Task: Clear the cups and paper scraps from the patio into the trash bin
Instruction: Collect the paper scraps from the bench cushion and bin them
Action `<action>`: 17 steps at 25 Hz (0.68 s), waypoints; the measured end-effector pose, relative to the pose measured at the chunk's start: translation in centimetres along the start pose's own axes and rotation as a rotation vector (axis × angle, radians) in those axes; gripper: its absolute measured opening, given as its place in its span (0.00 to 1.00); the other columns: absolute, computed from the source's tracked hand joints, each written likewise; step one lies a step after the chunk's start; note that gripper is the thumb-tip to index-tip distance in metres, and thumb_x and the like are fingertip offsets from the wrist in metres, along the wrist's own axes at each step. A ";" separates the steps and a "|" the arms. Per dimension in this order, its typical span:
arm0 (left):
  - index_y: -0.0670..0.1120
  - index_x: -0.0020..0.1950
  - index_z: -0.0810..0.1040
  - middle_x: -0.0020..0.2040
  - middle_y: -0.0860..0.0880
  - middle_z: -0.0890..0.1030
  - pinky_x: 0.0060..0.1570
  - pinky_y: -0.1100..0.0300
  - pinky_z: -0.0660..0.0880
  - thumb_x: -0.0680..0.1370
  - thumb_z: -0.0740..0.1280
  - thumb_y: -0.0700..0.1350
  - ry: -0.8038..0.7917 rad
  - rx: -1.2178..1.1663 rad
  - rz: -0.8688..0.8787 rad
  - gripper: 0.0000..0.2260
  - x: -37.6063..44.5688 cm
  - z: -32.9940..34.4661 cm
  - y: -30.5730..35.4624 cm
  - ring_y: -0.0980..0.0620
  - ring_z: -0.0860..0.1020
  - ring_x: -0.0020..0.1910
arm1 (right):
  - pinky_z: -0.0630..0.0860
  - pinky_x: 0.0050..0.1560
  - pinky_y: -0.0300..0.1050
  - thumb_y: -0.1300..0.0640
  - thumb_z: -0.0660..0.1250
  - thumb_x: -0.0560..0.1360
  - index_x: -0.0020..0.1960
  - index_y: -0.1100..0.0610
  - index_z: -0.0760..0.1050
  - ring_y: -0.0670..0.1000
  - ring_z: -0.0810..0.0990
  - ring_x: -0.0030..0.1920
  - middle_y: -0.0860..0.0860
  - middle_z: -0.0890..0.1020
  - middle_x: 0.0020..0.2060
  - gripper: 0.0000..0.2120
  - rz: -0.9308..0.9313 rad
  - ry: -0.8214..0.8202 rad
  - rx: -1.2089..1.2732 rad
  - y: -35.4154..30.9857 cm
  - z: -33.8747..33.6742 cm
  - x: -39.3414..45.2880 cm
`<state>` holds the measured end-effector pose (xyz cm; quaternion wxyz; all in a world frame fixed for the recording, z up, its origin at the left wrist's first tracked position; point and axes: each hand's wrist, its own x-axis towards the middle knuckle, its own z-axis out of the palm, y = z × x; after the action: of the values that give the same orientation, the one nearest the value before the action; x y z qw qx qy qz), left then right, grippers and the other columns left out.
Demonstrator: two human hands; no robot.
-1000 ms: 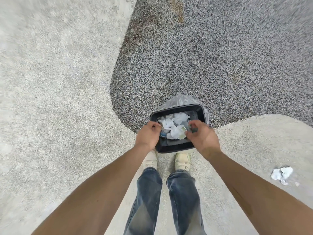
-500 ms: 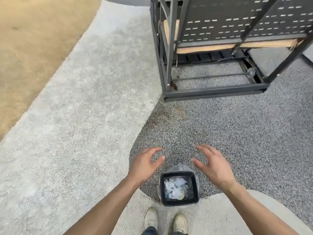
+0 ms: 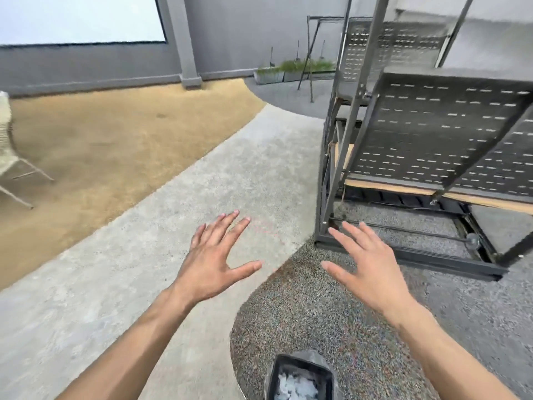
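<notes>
Head cam is looking out over the patio, so going left to right: a pale wire-frame chair (image 3: pixel 7 157) is sitting at the far left edge on the tan ground (image 3: pixel 95 151), partly cut off. Next to that a light concrete path (image 3: pixel 161 226) is curving through the middle. The left hand (image 3: pixel 212 265) is hanging in the air over that path, palm down, fingers spread wide apart and holding nothing. The right hand (image 3: pixel 372 269) is doing the same thing over the dark pebbled surface (image 3: pixel 311 321), fingers straight and fanned out, nothing in it either. The two hands are well apart from each other. Down at the bottom edge, between the forearms, the trash bin (image 3: pixel 300 379) is standing on the pebbles with its plastic liner showing, and white paper scraps (image 3: pixel 295 388) are lying inside it. Can't really make out cups in there, it's too blurry. Over on the right a dark metal swing frame (image 3: pixel 438 134) with perforated panels is taking up most of the view, and planters (image 3: pixel 288 72) are sitting back by the grey wall (image 3: pixel 230 33).
</notes>
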<state>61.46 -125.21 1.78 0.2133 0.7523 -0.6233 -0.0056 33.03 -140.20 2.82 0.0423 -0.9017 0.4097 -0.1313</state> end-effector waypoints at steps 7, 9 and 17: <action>0.62 0.78 0.52 0.79 0.58 0.54 0.76 0.46 0.45 0.71 0.53 0.75 0.116 0.155 -0.295 0.38 -11.6 -5.3 -1.0 0.56 0.47 0.79 | 0.54 0.74 0.58 0.22 0.45 0.69 0.75 0.37 0.54 0.49 0.46 0.78 0.43 0.57 0.77 0.38 -0.343 -0.040 0.156 -8.3 1.8 1.1; 0.61 0.77 0.55 0.78 0.57 0.59 0.76 0.45 0.47 0.72 0.55 0.74 0.162 0.187 -0.402 0.37 -16.3 -7.1 -1.8 0.55 0.51 0.78 | 0.51 0.73 0.56 0.22 0.45 0.69 0.74 0.37 0.55 0.49 0.46 0.78 0.43 0.56 0.77 0.38 -0.463 -0.089 0.212 -12.3 2.7 1.2; 0.59 0.77 0.59 0.77 0.56 0.61 0.76 0.44 0.49 0.72 0.54 0.75 0.343 0.336 -0.870 0.37 -37.3 -13.4 -1.0 0.54 0.54 0.78 | 0.51 0.74 0.53 0.22 0.49 0.68 0.74 0.37 0.56 0.48 0.46 0.77 0.42 0.55 0.77 0.38 -0.986 -0.248 0.351 -31.5 4.7 -3.2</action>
<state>57.77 -85.76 4.04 0.1667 0.9567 -0.1997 0.1303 55.18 -117.17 3.43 0.1737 -0.9753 -0.0983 -0.0947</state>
